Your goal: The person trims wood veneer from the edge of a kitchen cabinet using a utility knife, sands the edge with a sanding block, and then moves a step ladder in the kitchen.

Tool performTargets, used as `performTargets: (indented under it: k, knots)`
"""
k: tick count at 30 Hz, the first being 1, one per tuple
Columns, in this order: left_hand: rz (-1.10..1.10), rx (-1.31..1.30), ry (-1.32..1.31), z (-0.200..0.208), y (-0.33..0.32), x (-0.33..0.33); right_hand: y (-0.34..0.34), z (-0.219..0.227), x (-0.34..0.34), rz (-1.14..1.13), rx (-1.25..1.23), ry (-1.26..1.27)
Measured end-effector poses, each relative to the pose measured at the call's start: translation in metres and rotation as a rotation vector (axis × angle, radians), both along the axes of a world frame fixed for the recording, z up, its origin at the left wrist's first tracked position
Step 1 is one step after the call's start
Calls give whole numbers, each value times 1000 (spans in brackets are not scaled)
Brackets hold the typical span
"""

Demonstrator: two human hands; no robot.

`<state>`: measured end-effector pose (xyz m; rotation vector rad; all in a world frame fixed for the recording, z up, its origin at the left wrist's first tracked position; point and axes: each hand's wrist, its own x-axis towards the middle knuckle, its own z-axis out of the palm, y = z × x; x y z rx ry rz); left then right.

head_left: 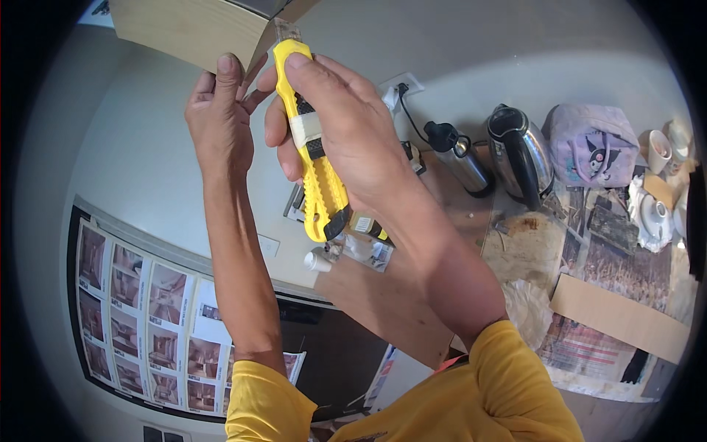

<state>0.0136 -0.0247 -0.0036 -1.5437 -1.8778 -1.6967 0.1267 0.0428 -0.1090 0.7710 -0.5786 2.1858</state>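
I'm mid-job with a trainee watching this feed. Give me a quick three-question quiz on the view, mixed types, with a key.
1. Multiple choice: what does the right hand hold?
A) a screwdriver
B) a yellow cutter
C) a paintbrush

2. True or false: in the picture, the kettle stands between the metal flask and the lilac bag.

3. Short answer: where is the left hand?

Key:
1. B
2. True
3. At the lower edge of the pale wood-coloured panel
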Motion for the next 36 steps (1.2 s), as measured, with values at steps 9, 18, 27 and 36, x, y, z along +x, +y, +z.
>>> performTargets:
  k: [9,18,27,36]
  knots:
    - [-62,20,27,-4,4,8,8,1,9,121,40,16]
    - [-60,-11,55,-3,-5,-9,-20,20,9,194,-165,146]
    - [-128,15,-250,-4,-5,79,-29,30,15,237,-261,55]
    - [277,13,119,-21,21,91,-23,28,25,268,-201,16]
